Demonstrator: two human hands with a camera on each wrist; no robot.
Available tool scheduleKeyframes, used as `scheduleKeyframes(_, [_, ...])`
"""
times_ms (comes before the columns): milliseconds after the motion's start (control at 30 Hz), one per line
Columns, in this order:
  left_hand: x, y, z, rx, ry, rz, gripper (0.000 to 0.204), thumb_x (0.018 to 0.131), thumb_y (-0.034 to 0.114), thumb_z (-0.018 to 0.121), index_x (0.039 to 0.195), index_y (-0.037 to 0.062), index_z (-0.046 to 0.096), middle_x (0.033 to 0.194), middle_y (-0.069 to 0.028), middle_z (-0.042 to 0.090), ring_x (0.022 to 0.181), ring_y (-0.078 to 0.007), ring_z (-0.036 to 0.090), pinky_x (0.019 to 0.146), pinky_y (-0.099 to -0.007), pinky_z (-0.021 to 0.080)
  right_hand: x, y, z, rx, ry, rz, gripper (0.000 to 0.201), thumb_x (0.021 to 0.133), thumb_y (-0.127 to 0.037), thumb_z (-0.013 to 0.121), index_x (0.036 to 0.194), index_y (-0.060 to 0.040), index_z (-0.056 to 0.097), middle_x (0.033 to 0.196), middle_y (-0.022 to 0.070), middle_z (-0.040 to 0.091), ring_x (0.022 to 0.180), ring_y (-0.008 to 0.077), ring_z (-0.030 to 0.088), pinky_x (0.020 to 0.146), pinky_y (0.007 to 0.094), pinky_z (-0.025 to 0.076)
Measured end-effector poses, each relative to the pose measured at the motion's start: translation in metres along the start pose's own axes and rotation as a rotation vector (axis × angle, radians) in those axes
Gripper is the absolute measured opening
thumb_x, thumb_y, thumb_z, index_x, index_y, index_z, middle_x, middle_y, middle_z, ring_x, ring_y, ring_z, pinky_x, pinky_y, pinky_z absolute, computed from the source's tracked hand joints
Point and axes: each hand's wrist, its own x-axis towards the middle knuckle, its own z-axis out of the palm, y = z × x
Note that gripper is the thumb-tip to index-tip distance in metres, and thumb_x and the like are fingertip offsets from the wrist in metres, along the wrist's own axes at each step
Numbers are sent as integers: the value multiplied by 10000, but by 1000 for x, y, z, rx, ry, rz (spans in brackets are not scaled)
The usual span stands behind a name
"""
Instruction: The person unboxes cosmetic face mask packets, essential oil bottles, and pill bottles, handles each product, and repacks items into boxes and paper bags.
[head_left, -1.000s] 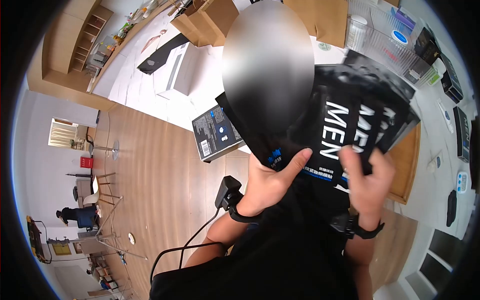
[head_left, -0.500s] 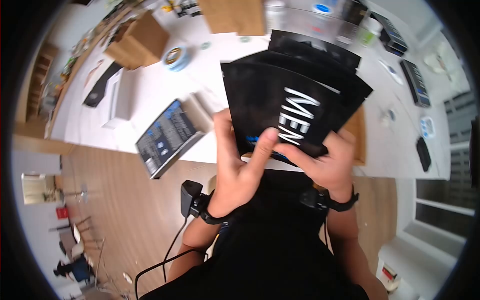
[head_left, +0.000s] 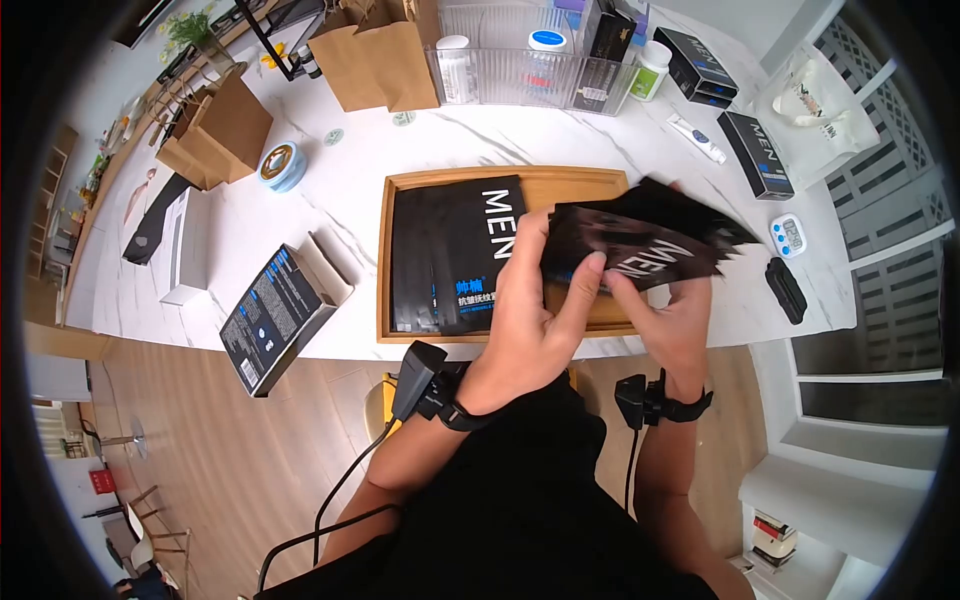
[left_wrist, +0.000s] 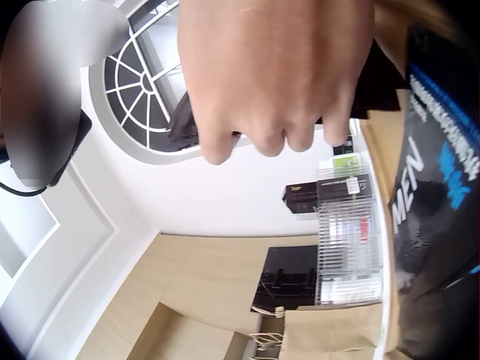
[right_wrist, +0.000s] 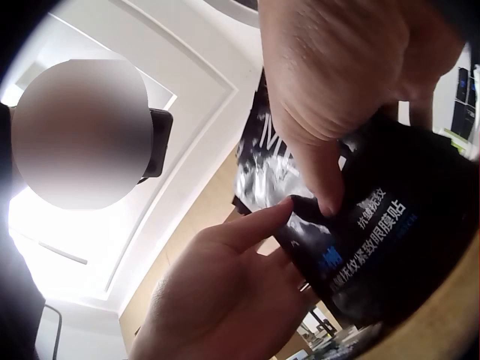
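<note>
Both hands grip a fanned stack of black foil sachets (head_left: pixel 640 245) lettered MEN, tilted over the right part of a wooden tray (head_left: pixel 590 180). My left hand (head_left: pixel 530 320) has its thumb on the front sachet and its fingers behind the stack. From the right side, my right hand (head_left: pixel 675 325) pinches the lower edge, thumb in front, close to the left thumb. In the right wrist view both thumbs press the black foil (right_wrist: pixel 375 262). More black MEN sachets (head_left: pixel 450 255) lie flat in the tray's left part, partly overlapped by the left hand.
An open black box (head_left: pixel 275 320) juts over the table's front edge, left of the tray. Behind are a blue cup (head_left: pixel 282 167), paper bags (head_left: pixel 375 60) and a clear bin (head_left: pixel 500 75) of bottles. At right lie MEN boxes (head_left: pixel 757 155), a tube (head_left: pixel 697 138) and a timer (head_left: pixel 788 236).
The sachet stack has come down from close before the camera and tilted over to the right. The view has shifted, and the tray with its flat sachets now shows.
</note>
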Motion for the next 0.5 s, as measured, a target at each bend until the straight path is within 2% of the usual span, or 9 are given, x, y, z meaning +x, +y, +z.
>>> scheduleKeyframes(67, [-6, -6, 1, -10, -30, -74, 454, 964, 29, 594, 1363, -55, 393, 1224, -176, 600, 1103, -216, 577, 975, -330, 436, -3, 5, 1, 36, -15, 32, 645, 763, 35, 795, 1342, 42, 511, 1404, 160, 491, 1197, 195, 566, 988, 324, 479])
scheduleKeyframes(167, [-10, -6, 1, -52, -36, -131, 633, 972, 3, 548, 1515, -45, 225, 1465, -199, 397, 1331, -246, 419, 1126, -362, 311, -9, 8, 9, 144, -1, 35, 517, 800, 20, 773, 1258, 24, 534, 1159, 105, 635, 1081, 173, 600, 952, 315, 476])
scheduleKeyframes(200, [-9, -6, 3, -60, -43, -104, 667, 969, 4, 546, 1526, -51, 183, 1469, -205, 395, 1341, -257, 411, 1128, -358, 309, -14, 14, 8, 152, -5, 39, 517, 800, 20, 773, 1258, 24, 534, 1159, 105, 635, 1081, 173, 600, 952, 315, 476])
scheduleKeyframes(267, [-14, 1, 13, -10, -46, -210, 730, 950, 6, 555, 1538, -57, 127, 1483, -226, 368, 1382, -281, 362, 1148, -371, 279, -22, 31, 5, 8, 19, 50, 506, 828, 18, 759, 1272, 18, 518, 1155, 90, 625, 1038, 163, 606, 929, 307, 483])
scheduleKeyframes(300, [-16, 1, 15, 61, -39, -113, 751, 939, 8, 555, 1539, -62, 108, 1498, -237, 339, 1404, -292, 331, 1162, -382, 256, -22, 24, 13, 243, 46, 74, 473, 860, 3, 743, 1274, 14, 516, 1160, 81, 618, 1026, 150, 601, 909, 304, 491])
scheduleKeyframes(333, [-17, 0, 16, 149, -20, -21, 773, 929, 10, 555, 1541, -66, 89, 1512, -248, 310, 1427, -304, 299, 1175, -393, 233, -18, 18, 6, 208, -32, 124, 472, 879, -14, 737, 1289, 15, 506, 1184, 84, 613, 1051, 149, 594, 915, 315, 501])
scheduleKeyframes(367, [-16, 0, 17, 75, -1, -45, 782, 919, 14, 554, 1541, -68, 87, 1533, -266, 268, 1451, -327, 261, 1187, -404, 205, -21, 16, 2, 201, -5, 191, 484, 886, -11, 724, 1311, 22, 495, 1190, 96, 617, 1057, 156, 599, 914, 312, 512])
scheduleKeyframes(400, [-17, 1, 19, -3, 19, -75, 791, 909, 18, 553, 1540, -69, 85, 1554, -284, 226, 1476, -351, 223, 1199, -415, 177, -22, 13, 6, 231, 3, 75, 432, 944, 14, 628, 1345, 45, 468, 1190, 115, 621, 1024, 155, 611, 907, 297, 524])
scheduleKeyframes(500, [-22, -2, 23, 181, -5, -48, 810, 913, 79, 545, 1534, -88, 54, 1586, -323, 128, 1506, -437, 114, 1217, -469, 99, -33, 44, -5, 161, 25, 120, 443, 934, 25, 642, 1346, 58, 482, 1240, 135, 616, 1061, 166, 606, 945, 301, 501])
